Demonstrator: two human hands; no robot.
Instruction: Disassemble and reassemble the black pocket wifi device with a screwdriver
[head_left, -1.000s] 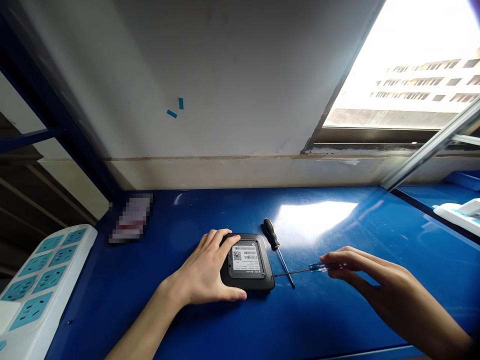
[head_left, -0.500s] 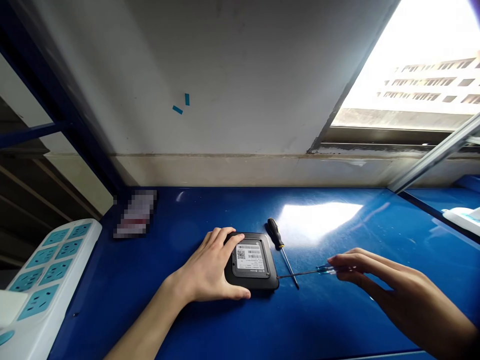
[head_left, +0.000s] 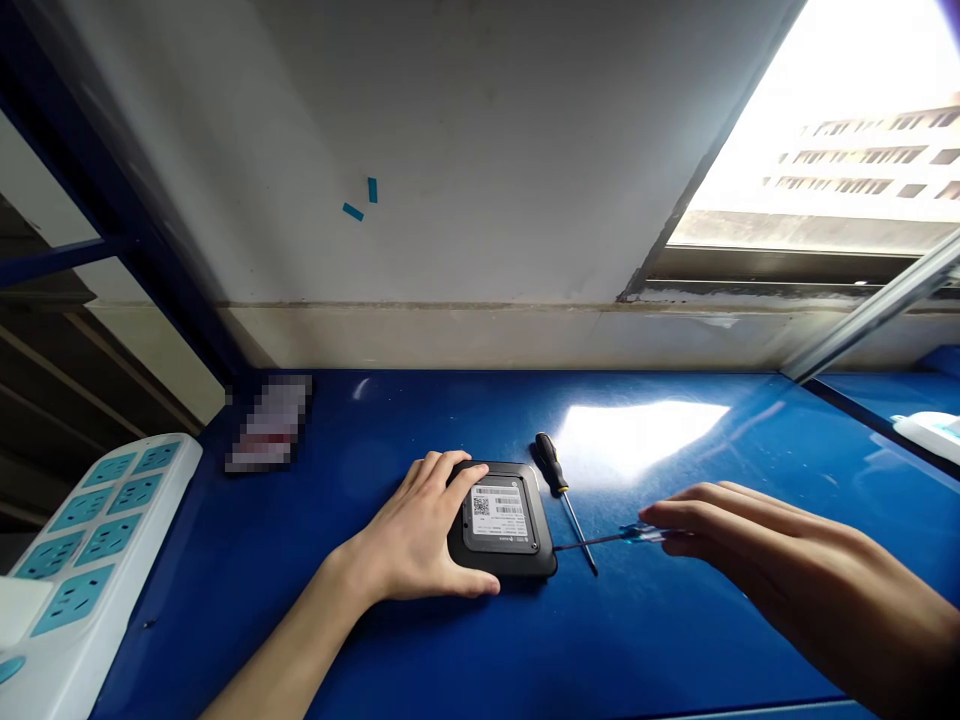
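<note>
A flat black box-shaped device lies on the blue tabletop, its white printed label facing up. My left hand grips its left side, the thumb along the near edge and the fingers over the far edge. Between the fingers of my right hand is the clear blue handle of a thin screwdriver. Its shaft points left, and the tip meets the device's right side near the front corner. A second screwdriver, with a black and yellow handle, lies beyond, passing under the thin shaft.
At the left stands a white power strip with teal sockets. A blurred-out item lies at the back left. Behind the table rises a wall with two blue tape pieces. Another white strip sits at far right.
My right hand has shifted slightly left and turned, its fingers now flatter over the screwdriver handle. The tip stays at the device's side. My left hand and the device hold still.
</note>
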